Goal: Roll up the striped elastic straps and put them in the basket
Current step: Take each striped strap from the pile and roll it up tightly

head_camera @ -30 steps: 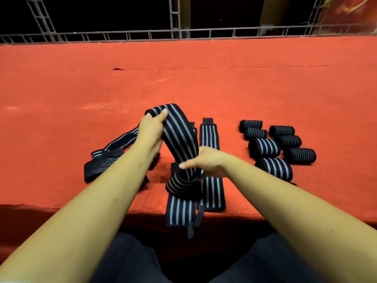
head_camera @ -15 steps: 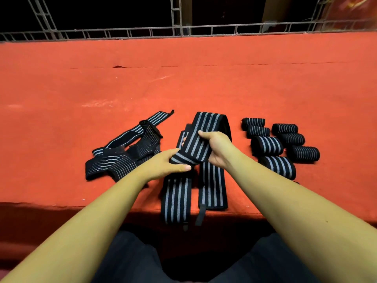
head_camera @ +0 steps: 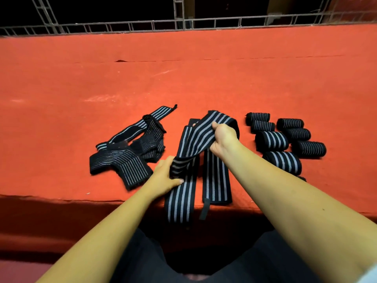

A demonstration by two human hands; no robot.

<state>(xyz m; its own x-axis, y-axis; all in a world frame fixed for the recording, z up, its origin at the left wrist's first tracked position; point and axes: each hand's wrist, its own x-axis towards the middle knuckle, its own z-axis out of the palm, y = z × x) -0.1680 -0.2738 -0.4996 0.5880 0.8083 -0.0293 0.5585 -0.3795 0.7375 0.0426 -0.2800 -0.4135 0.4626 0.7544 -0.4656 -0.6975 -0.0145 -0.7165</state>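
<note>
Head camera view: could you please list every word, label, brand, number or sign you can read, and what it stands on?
None can be read.
The strap gripped by the left hand and right hand, the rolled straps, the loose pile and the red cloth show only stripes or plain colour, no print.
</note>
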